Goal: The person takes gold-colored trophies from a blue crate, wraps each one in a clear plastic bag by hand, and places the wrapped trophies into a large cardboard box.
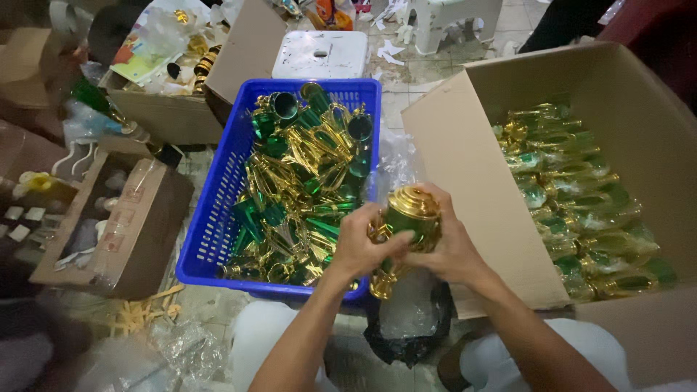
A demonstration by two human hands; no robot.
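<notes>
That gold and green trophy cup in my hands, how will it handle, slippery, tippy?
The trophy cup looks glossy, so probably slick; both the left hand and the right hand wrap it. Likely light, thin plastic, possibly brittle. Tall above a narrow foot, it may tip easily.

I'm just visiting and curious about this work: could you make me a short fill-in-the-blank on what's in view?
1. Both hands hold one green and ____ trophy cup.
2. The loose parts lie in a ____ plastic basket.
3. The wrapped pieces on the person's right fill a ____ box.

Missing words: gold; blue; cardboard
</notes>
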